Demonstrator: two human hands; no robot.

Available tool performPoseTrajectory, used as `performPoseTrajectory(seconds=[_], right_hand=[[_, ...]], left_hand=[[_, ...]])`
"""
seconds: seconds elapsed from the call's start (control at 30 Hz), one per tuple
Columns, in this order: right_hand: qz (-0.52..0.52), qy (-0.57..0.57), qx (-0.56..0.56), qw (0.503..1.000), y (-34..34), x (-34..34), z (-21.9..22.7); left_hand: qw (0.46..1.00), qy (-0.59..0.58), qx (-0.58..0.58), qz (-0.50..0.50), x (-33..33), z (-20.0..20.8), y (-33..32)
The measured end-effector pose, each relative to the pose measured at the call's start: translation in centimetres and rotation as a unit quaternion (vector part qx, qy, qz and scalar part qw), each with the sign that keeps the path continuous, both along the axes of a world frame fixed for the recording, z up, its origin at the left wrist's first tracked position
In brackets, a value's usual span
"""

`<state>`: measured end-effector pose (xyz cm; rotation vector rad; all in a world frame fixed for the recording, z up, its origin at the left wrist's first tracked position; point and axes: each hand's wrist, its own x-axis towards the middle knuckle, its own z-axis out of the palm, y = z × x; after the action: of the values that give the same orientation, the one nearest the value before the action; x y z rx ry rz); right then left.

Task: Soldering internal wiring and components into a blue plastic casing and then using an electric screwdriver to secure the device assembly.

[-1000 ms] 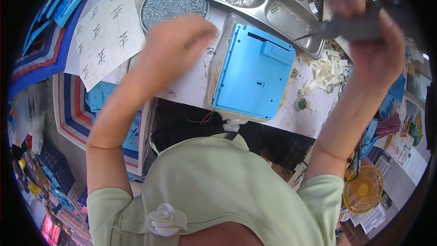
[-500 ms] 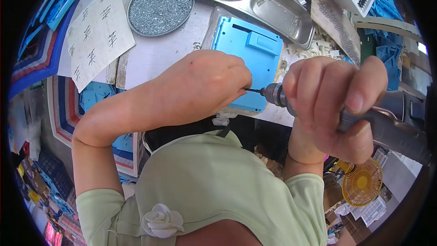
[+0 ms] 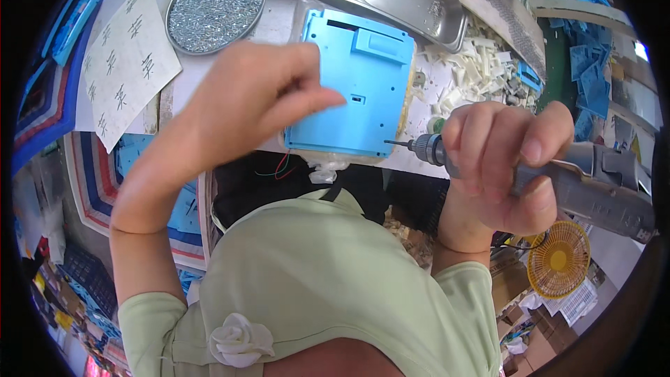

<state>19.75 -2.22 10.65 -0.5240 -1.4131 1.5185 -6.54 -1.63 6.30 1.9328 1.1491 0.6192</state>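
In front of me lies a flat light-blue plastic case (image 3: 377, 122) with a raised block near its far edge and small holes at its corners. My right hand (image 3: 499, 167) is wrapped around a dark grey electric screwdriver (image 3: 586, 192). Its thin bit points left, and the tip is at the case's near right corner; whether it touches cannot be told. Over the left side of the case hangs my left hand (image 3: 269, 91), smeared by motion. Its thumb stands apart from the curled fingers, and nothing shows between them. Thin red and green wires hang from the case's near left edge.
A round metal dish of small screws (image 3: 216, 7) sits back left, beside a paper sheet with handwriting (image 3: 125, 63). Behind the case is a compartmented steel tray (image 3: 412, 3). Loose white plastic pieces (image 3: 474, 73) lie to its right. A yellow fan (image 3: 558, 258) stands lower right.
My left hand has pulled away from the screwdriver bit, moving left and opening its thumb from the fingers. The bit's tip shows now. The whole view has shifted slightly.
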Motion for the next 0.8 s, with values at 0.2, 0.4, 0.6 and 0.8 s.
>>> performPoseTrajectory(seconds=[0.2,0.4,0.6,0.8], right_hand=[[0.015,0.039,0.013,0.999,-0.1,0.6,1.7],[0.023,0.051,0.001,0.998,-0.5,0.7,1.8],[0.024,0.039,-0.019,0.999,-0.9,0.2,1.5],[0.006,0.016,-0.001,1.000,-1.9,0.2,1.5]], left_hand=[[0.969,-0.207,0.129,-0.031,5.2,-2.7,-3.5],[0.962,-0.215,0.162,-0.040,5.8,-3.0,-3.7],[0.967,-0.161,0.175,-0.093,5.2,-2.3,-3.1],[0.969,-0.134,0.160,-0.134,5.3,-2.0,-2.4]])
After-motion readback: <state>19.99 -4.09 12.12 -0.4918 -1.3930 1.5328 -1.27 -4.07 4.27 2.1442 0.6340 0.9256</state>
